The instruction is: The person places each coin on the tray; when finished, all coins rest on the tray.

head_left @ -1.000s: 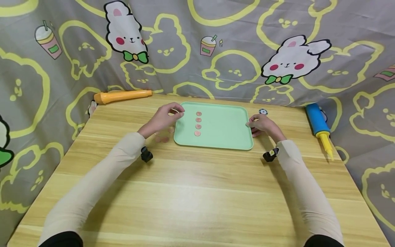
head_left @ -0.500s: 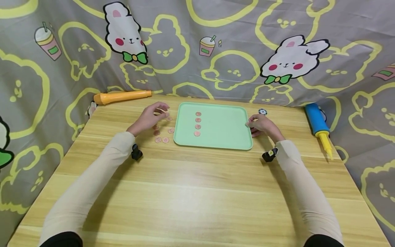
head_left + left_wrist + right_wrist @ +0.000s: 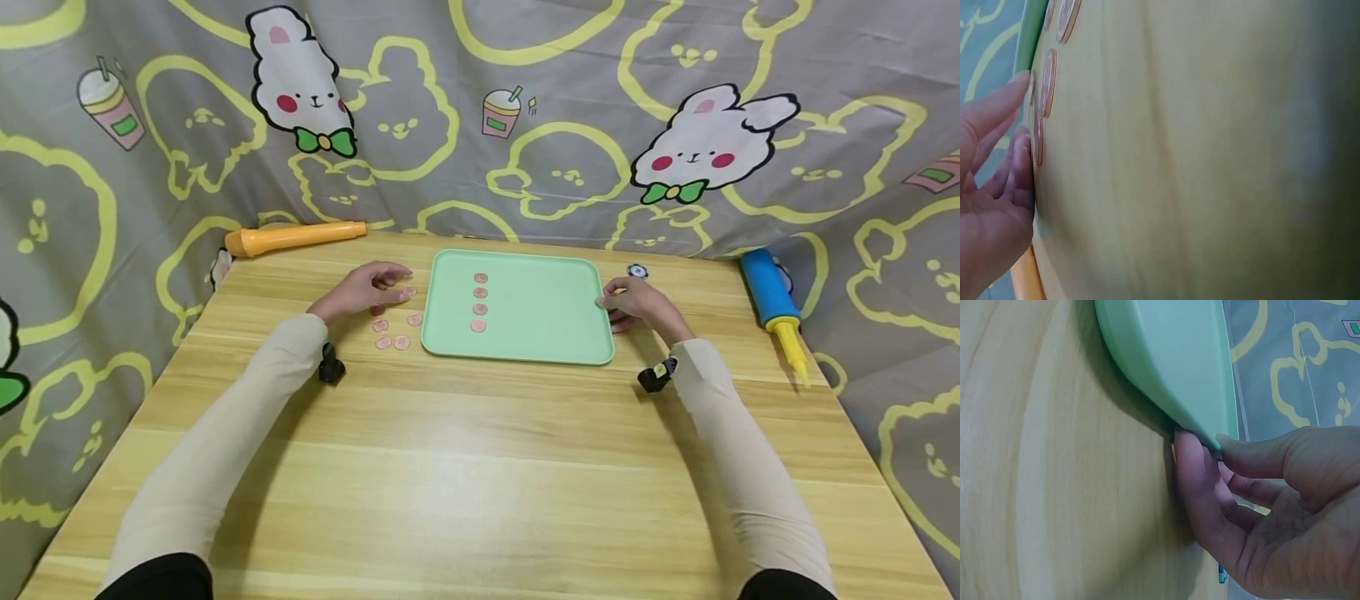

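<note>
A pale green tray (image 3: 540, 321) lies at the back middle of the wooden table (image 3: 480, 467). Several copper coins (image 3: 480, 301) form a column near its left side. More coins (image 3: 393, 340) lie loose on the table just left of the tray. My left hand (image 3: 369, 287) rests over these loose coins with its fingers (image 3: 1007, 103) straight, the fingertips touching a coin (image 3: 1038, 139) beside the tray's rim (image 3: 1027, 37). My right hand (image 3: 632, 303) pinches the tray's right rim (image 3: 1207, 428) between thumb and fingers (image 3: 1194, 465).
An orange tube (image 3: 296, 235) lies at the table's back left. A blue and yellow air pump (image 3: 774, 304) lies at the right edge. A small black and white chip (image 3: 637, 271) sits behind my right hand. Patterned cloth walls the table on three sides.
My left hand has moved from the tray's left edge leftward and down onto the loose coins, its fingers straightening. My right hand has stayed on the tray's rim.
</note>
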Demonstrator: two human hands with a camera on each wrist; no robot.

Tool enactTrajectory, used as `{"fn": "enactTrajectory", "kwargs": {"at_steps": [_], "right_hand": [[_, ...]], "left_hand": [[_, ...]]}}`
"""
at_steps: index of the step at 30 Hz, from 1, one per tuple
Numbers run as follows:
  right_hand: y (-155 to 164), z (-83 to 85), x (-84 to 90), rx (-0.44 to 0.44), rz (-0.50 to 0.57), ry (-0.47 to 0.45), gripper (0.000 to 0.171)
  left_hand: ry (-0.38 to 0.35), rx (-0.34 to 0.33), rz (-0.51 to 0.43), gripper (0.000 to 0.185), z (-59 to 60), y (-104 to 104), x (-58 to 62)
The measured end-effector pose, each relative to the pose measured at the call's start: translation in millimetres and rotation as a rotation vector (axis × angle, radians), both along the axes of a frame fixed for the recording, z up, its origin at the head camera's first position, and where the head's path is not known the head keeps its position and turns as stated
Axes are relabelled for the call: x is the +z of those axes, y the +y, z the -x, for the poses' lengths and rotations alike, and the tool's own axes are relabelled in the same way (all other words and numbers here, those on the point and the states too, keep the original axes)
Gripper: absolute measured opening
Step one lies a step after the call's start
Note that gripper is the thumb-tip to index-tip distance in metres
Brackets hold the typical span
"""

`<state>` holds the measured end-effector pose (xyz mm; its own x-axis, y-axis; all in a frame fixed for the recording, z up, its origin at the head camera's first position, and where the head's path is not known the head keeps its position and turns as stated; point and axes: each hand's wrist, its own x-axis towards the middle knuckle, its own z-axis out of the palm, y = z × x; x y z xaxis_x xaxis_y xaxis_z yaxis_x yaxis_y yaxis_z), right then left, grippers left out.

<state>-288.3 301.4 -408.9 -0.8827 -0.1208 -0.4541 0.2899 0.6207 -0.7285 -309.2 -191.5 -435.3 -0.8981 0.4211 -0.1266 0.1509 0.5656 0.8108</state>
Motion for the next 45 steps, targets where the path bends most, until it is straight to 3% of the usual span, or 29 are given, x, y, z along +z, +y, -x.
{"fn": "enactTrajectory", "kwargs": {"at_steps": [2,5,9,12,22,29,33,38,45], "right_hand": [[0.7,-0.1,0.2,0.003,0.002,-0.002,0.024],[2.0,-0.3,0.4,0.000,0.006,-0.001,0.027],[2.9,-0.3,0.0,-0.007,0.016,-0.006,0.030],[3.7,0.3,-0.9,-0.015,0.020,-0.014,0.031],[8.7,0.3,0.4,-0.015,0.022,-0.013,0.035],[9.1,0.9,-2.2,-0.014,0.041,-0.014,0.031],[7.8,0.5,-2.7,-0.009,0.039,-0.017,0.028],[5.1,1.2,-1.8,-0.006,0.034,-0.016,0.027],[3.4,1.1,-0.6,-0.005,0.037,-0.027,0.030]], "left_hand": [[0.015,0.005,0.000,0.047,-0.1,2.3,1.3],[0.021,0.002,-0.001,0.038,-8.4,10.5,16.2],[0.012,0.024,0.012,0.031,-7.8,14.2,15.3],[0.021,0.030,0.026,0.030,2.3,11.6,1.9],[0.031,0.058,0.023,0.021,3.8,20.4,9.7],[0.119,0.080,-0.053,0.021,4.3,21.1,8.5],[0.128,0.113,-0.133,0.028,-2.8,26.0,13.3],[0.080,0.097,-0.176,0.026,-15.7,40.4,21.1],[-0.087,0.030,-0.280,0.027,-26.3,58.9,30.1]]}}
